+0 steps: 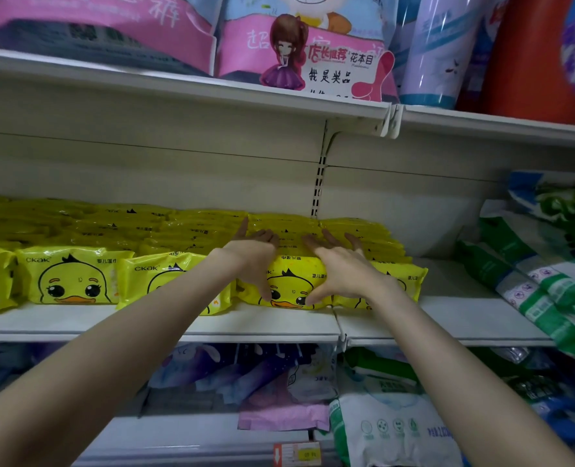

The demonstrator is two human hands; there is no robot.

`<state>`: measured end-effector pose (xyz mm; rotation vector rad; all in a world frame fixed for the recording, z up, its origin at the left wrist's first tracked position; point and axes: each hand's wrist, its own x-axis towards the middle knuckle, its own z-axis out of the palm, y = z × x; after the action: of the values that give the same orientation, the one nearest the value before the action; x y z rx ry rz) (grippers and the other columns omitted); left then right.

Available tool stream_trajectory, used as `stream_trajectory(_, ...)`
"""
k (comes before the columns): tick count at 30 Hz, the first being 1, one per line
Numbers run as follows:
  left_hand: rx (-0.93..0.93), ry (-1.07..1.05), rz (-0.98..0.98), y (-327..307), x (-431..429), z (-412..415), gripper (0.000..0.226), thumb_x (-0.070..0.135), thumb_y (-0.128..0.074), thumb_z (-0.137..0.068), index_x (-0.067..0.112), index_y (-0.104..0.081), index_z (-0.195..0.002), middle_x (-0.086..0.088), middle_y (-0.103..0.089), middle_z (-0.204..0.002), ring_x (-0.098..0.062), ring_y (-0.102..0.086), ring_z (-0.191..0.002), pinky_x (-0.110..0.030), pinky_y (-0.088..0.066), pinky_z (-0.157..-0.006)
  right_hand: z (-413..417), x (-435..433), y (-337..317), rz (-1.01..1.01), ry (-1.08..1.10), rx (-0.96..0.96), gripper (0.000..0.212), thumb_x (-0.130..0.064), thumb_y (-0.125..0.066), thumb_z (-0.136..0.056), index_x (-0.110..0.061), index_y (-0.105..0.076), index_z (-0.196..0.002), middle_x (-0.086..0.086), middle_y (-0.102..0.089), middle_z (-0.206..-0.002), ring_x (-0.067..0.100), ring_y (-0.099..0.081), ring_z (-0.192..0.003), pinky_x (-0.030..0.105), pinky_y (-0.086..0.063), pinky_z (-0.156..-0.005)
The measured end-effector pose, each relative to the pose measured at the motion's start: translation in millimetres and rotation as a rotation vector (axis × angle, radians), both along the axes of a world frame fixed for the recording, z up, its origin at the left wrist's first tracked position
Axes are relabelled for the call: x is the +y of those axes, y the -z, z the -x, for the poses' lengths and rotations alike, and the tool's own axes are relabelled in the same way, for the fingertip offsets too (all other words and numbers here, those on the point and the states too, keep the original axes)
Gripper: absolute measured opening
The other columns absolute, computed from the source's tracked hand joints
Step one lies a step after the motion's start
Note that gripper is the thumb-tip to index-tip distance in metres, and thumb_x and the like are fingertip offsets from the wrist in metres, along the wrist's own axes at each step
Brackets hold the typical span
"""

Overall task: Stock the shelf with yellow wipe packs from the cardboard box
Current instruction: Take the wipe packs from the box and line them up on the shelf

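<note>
The yellow wipe pack with the duck face stands at the front edge of the middle shelf, and you have it between both hands. Your left hand clasps its left end, fingers over the top and thumb down the front. Your right hand grips the right end the same way, thumb pressed near the duck's beak. Your hands cover much of the pack's top and sides, so only the middle of its front is plain to see.

Just beside it on the right, another yellow pack is mostly hidden behind your right wrist. To the left, the front row of yellow packs runs out of the frame, the farthest one cut off at the edge. More yellow packs are stacked behind, too blurred to count.

Right of the packs the shelf is bare up to the green and white bags, which are cut off at the frame's edge. The pink packages on the shelf above are blurred and cropped. The cardboard box is out of view.
</note>
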<state>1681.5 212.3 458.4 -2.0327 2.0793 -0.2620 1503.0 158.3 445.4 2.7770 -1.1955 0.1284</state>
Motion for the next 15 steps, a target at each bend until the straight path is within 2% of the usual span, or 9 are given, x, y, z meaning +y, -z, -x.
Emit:
stream_trajectory(3, 0.010, 0.004, -0.024, -3.0, 2.6, -2.9, 0.126, 0.062, -0.076, -0.059, 0.008, -0.007, -0.149, -0.009, -0.009, -0.158, -0.017, 0.001, -0.147, -0.056, 0.013, -0.113, -5.3, -2.9, 0.5, 0.033, 0.006, 0.051, 0.118, -0.061, -0.074, -0.063, -0.026, -0.004, -0.151, -0.005, -0.007, -0.159, 0.019, 0.003, -0.147, 0.052, 0.008, -0.115)
stream_trajectory(7, -0.018, -0.006, -0.073, -5.7, 3.0, -10.5, 0.133, 0.061, -0.078, -0.057, 0.012, 0.004, -0.150, -0.005, 0.003, -0.159, -0.016, 0.008, -0.146, -0.057, 0.014, -0.112, -5.3, -7.7, 0.7, 0.045, 0.009, 0.076, 0.116, -0.059, -0.075, -0.063, -0.027, -0.006, -0.151, -0.005, -0.006, -0.159, 0.019, 0.002, -0.147, 0.052, 0.008, -0.115)
stream_trajectory(15, -0.039, 0.012, -0.087, -4.9, 1.6, -12.8, 0.133, 0.057, -0.078, -0.060, 0.010, 0.008, -0.149, -0.006, 0.003, -0.159, -0.015, 0.008, -0.146, -0.059, 0.015, -0.110, -4.7, -11.9, 2.4, 0.041, 0.012, 0.062, 0.116, -0.058, -0.075, -0.064, -0.029, -0.004, -0.151, -0.006, -0.008, -0.159, 0.019, 0.001, -0.147, 0.052, 0.007, -0.116)
